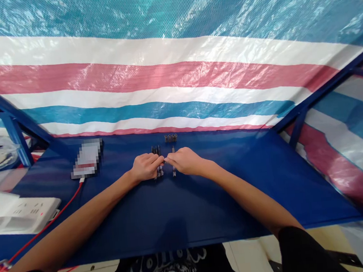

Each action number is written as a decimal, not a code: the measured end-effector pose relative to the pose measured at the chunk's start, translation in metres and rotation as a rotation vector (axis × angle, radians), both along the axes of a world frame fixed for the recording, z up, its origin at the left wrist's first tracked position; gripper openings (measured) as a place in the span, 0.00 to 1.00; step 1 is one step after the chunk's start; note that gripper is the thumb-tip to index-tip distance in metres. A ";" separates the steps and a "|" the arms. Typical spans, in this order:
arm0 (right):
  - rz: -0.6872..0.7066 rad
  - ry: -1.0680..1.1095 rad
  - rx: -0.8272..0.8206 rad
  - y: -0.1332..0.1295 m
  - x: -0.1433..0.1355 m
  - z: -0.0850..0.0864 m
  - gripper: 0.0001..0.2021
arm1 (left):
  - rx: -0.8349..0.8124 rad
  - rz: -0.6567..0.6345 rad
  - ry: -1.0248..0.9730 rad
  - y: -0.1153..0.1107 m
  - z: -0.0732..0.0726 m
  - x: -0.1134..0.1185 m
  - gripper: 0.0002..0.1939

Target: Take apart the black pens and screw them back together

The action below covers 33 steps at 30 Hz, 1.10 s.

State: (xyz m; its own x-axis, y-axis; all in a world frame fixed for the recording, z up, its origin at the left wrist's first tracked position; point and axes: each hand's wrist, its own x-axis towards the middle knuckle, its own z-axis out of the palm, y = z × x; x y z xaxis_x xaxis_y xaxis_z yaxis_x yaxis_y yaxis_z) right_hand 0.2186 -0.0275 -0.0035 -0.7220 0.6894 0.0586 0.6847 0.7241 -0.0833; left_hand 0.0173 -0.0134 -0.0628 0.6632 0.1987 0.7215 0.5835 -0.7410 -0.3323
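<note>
My left hand (147,166) and my right hand (185,161) meet above the blue table, fingertips almost touching. Both are closed in a pinch, and whatever they hold between them is too small and covered to make out. Under the left fingers lies a row of several thin dark rod-like pieces (155,149), partly hidden by that hand. One more slim metal piece (174,173) lies upright in the view beneath the right fingers, its middle covered. Just beyond the hands, several short dark metal cylinders (170,138) stand side by side in a row.
A phone (86,159) lies at the left on the blue table (164,223), with a red cable (66,205) plugged in. Nearer me is a white power strip (36,212). Striped plastic sheeting (163,78) hangs behind, and blue frame bars (318,86) slope at both sides.
</note>
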 end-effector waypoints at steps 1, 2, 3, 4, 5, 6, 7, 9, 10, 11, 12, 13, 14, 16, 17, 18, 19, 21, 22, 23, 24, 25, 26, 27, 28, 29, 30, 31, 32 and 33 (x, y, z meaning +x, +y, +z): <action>0.006 0.003 -0.015 0.000 0.000 0.001 0.21 | 0.005 -0.006 -0.004 0.000 0.001 0.000 0.09; 0.020 0.014 -0.037 0.001 0.001 0.002 0.20 | 0.014 -0.015 -0.007 -0.001 0.002 0.001 0.09; 0.044 0.033 -0.065 0.001 0.001 0.003 0.20 | 0.025 -0.027 -0.006 -0.002 0.003 0.001 0.09; 0.070 0.061 -0.103 0.001 0.002 0.005 0.19 | 0.036 -0.040 -0.005 -0.002 0.004 0.001 0.08; 0.091 0.100 -0.153 0.002 0.002 0.007 0.19 | 0.046 -0.052 -0.003 -0.003 0.005 0.001 0.08; 0.102 0.152 -0.217 0.002 0.003 0.008 0.20 | 0.053 -0.061 -0.001 -0.003 0.006 0.001 0.07; 0.100 0.215 -0.297 0.003 0.004 0.010 0.21 | 0.058 -0.066 0.003 -0.004 0.006 0.001 0.07; 0.067 0.353 -0.498 0.003 0.006 0.011 0.23 | 0.061 -0.068 0.009 -0.004 0.007 0.000 0.07; 0.051 0.420 -0.608 0.003 0.007 0.010 0.23 | 0.061 -0.067 0.011 -0.004 0.007 0.000 0.07; 0.042 0.483 -0.719 0.004 0.008 0.008 0.22 | 0.062 -0.066 0.011 -0.005 0.007 -0.001 0.08; 0.040 0.541 -0.824 0.004 0.008 0.006 0.22 | 0.065 -0.065 0.011 -0.004 0.006 -0.001 0.08; 0.042 0.595 -0.921 0.005 0.009 0.003 0.21 | 0.069 -0.065 0.011 -0.004 0.006 -0.002 0.08; 0.045 0.645 -1.010 0.006 0.009 0.000 0.20 | 0.074 -0.067 0.011 -0.004 0.006 -0.002 0.08; 0.049 0.729 -1.164 0.008 0.008 -0.007 0.20 | 0.089 -0.078 0.009 -0.003 0.006 -0.004 0.08; 0.048 0.762 -1.228 0.009 0.007 -0.011 0.20 | 0.100 -0.085 0.007 -0.003 0.006 -0.005 0.08; 0.046 0.791 -1.288 0.009 0.007 -0.013 0.20 | 0.112 -0.091 0.004 -0.002 0.007 -0.006 0.08; 0.041 0.816 -1.345 0.009 0.006 -0.016 0.20 | 0.124 -0.094 0.003 -0.002 0.009 -0.007 0.09; 0.032 0.863 -1.450 0.009 0.003 -0.018 0.20 | 0.149 -0.095 0.004 0.000 0.013 -0.009 0.09; 0.031 0.883 -1.495 0.008 0.002 -0.018 0.20 | 0.162 -0.095 0.005 0.001 0.016 -0.010 0.10; 0.031 0.905 -1.532 0.007 0.001 -0.018 0.20 | 0.176 -0.094 0.005 0.001 0.019 -0.011 0.10; 0.033 0.929 -1.559 0.007 -0.001 -0.017 0.20 | 0.192 -0.093 0.005 0.002 0.022 -0.012 0.10; 0.036 0.953 -1.576 0.005 -0.002 -0.016 0.20 | 0.210 -0.094 0.003 0.002 0.024 -0.012 0.10; 0.040 0.974 -1.584 0.004 -0.003 -0.014 0.19 | 0.228 -0.096 -0.001 0.003 0.027 -0.013 0.09; 0.043 0.990 -1.586 0.003 -0.004 -0.012 0.19 | 0.241 -0.097 -0.004 0.003 0.029 -0.013 0.09; 0.044 0.999 -1.582 0.002 -0.005 -0.010 0.19 | 0.251 -0.099 -0.008 0.003 0.031 -0.013 0.09; 0.042 1.001 -1.576 0.001 -0.006 -0.008 0.19 | 0.258 -0.103 -0.011 0.003 0.033 -0.013 0.09; 0.037 0.999 -1.572 -0.001 -0.006 -0.007 0.19 | 0.260 -0.106 -0.013 0.003 0.034 -0.013 0.10; 0.030 0.999 -1.568 -0.002 -0.007 -0.006 0.19 | 0.261 -0.110 -0.016 0.003 0.034 -0.013 0.10; 0.020 1.004 -1.568 -0.003 -0.008 -0.006 0.19 | 0.262 -0.114 -0.017 0.004 0.035 -0.013 0.10; 0.011 1.014 -1.571 -0.004 -0.008 -0.007 0.18 | 0.265 -0.119 -0.018 0.004 0.035 -0.013 0.11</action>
